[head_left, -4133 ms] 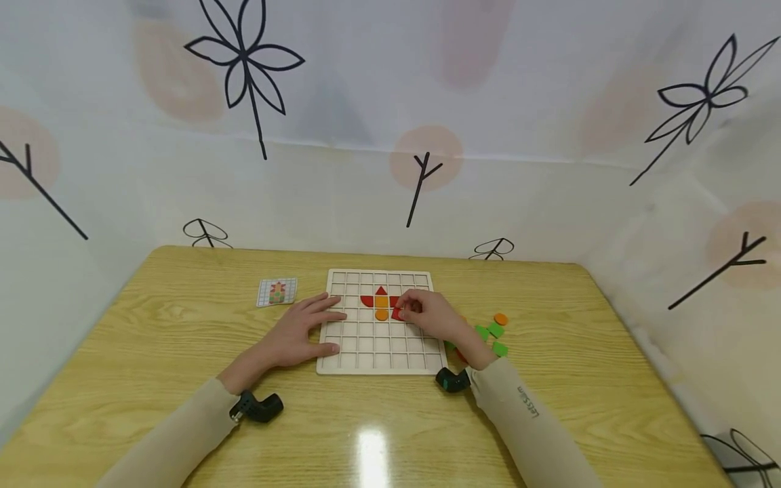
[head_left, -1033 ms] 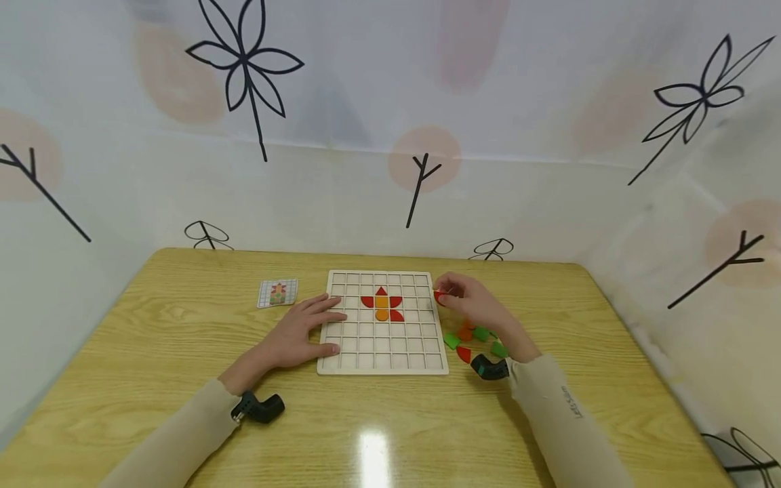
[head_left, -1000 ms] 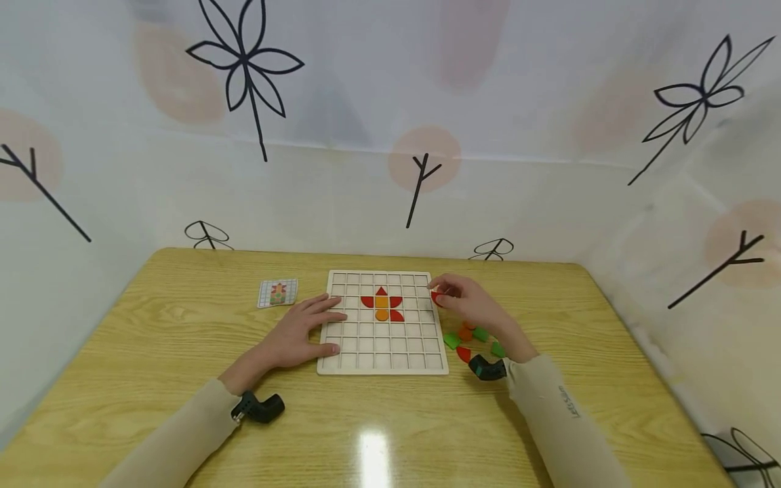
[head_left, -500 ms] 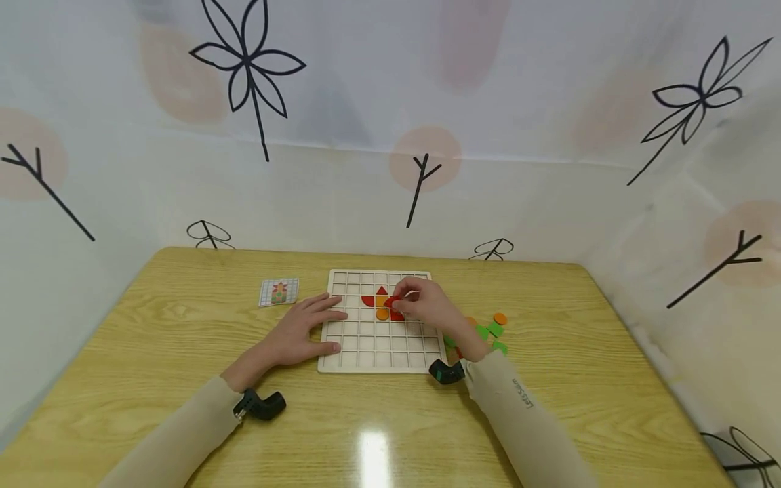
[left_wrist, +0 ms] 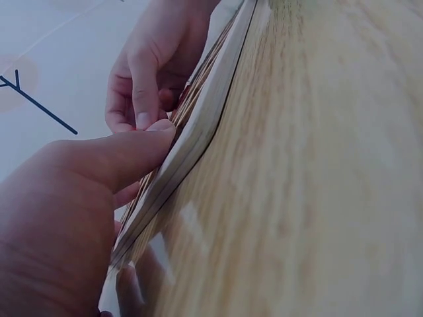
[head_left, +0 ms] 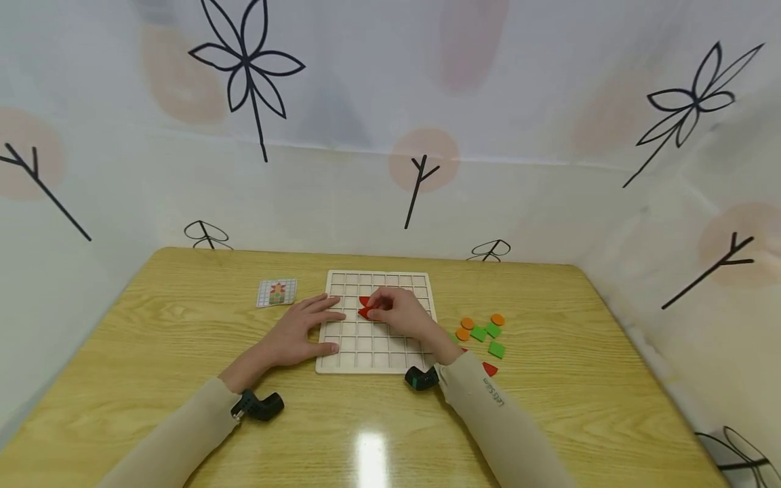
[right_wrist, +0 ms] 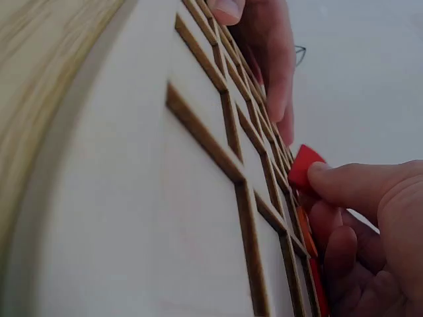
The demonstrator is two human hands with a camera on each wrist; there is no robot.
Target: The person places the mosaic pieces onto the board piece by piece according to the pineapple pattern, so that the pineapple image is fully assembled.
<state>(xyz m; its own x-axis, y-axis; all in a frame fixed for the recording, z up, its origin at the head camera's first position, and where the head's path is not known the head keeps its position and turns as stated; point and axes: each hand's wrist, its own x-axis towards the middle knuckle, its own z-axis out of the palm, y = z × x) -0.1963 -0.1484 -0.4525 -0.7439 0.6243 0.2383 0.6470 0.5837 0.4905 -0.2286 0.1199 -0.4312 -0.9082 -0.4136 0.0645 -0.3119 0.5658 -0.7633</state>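
My right hand (head_left: 399, 312) pinches a red quarter-circle tile (right_wrist: 304, 166) between thumb and fingers, low over the middle of a pale gridded board (head_left: 356, 364). Another red tile (head_left: 363, 300) lies in the grid just beyond it. Most of the other placed pieces are hidden behind this hand in the head view; the right wrist view shows an orange piece (right_wrist: 307, 231) and a red piece (right_wrist: 318, 287) in the cells below it. My left hand (head_left: 293, 337) rests on the board's left edge, fingers spread and fairly straight, thumb on the near left part.
A small card (head_left: 276, 293) with a coloured grid pattern lies left of the board. Right of the board are scattered several green squares (head_left: 497, 350), orange discs (head_left: 497, 319) and red pieces (head_left: 490, 369), partly hidden by the right forearm. A patterned cloth hangs behind the wooden table.
With the red tile pinched, my right hand has moved left from the board's right edge to over its middle. A red tile placed earlier stays in the grid. The left hand has stayed put.
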